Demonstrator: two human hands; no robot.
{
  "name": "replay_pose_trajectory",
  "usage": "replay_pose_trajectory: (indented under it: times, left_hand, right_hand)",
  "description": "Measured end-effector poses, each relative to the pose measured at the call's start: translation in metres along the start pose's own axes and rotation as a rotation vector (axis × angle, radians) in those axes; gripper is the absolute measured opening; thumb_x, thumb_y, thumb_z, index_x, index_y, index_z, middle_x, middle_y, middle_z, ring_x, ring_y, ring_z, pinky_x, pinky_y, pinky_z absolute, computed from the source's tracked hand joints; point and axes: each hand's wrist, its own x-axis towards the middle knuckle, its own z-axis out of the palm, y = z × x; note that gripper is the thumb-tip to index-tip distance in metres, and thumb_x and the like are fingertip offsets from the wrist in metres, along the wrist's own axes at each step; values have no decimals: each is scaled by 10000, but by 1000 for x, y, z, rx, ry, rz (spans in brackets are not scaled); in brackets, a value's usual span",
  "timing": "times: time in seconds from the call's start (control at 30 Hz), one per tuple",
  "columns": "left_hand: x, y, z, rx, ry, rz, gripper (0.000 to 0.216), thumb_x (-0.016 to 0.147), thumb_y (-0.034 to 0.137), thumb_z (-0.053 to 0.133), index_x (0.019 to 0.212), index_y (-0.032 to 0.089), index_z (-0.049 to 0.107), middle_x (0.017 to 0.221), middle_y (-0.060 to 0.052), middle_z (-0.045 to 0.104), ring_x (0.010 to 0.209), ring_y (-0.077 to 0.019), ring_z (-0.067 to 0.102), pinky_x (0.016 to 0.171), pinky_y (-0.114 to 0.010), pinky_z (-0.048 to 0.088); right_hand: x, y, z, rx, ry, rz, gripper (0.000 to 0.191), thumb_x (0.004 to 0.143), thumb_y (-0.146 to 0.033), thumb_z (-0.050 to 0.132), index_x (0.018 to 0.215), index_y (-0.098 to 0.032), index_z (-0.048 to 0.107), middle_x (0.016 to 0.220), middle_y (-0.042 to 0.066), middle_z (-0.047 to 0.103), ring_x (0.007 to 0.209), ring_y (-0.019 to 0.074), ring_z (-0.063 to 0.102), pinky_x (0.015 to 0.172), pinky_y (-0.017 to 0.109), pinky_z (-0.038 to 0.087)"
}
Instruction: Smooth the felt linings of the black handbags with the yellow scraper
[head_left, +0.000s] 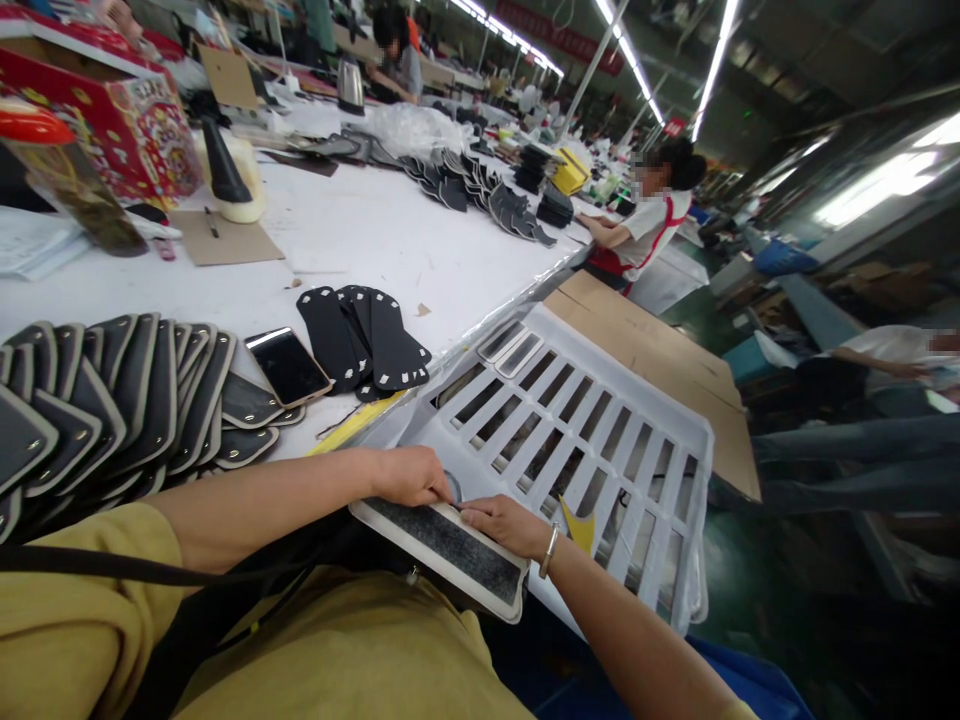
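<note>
Felt-faced panel (450, 545), over our lap beside white crate (600, 420); left hand (409, 475) and right hand (506, 522), fingers clamped on its upper edge. We judge edge-working underway; next needs steady grip.

White table (360, 230): just beyond left hand (409, 475), phone (289, 366) and small stack of black pieces (375, 340); left of it, fanned grey-edged panels (127, 400); far beyond, cardboard sheet (225, 240).

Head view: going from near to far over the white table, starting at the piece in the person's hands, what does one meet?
Grey padded piece → phone → flat cardboard sheet → metal kettle
</note>
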Motion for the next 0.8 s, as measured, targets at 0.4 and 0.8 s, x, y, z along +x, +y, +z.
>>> replay_pose_trajectory:
  times: [0.4,0.8]
  left_hand:
    - [-18,-15,-11,-178,-2,-30,290,806,122,555,1037,215,704,954,-18,729,797,-135,669,728,-153,453]
    - [-42,-43,-9,-259,88,-79,293,782,104,572,1012,214,717,953,-10,727,832,-134,679,748,-142,465]
  right_hand:
    - [17,-16,0,48,-29,-24,473,823,-558,484,1053,-198,684,873,0,685,780,181,587,799,303,434]
    - [23,-16,1,117,-83,-12,493,838,-560,474,1153,-219,640,890,-7,699,777,180,611,784,303,452]
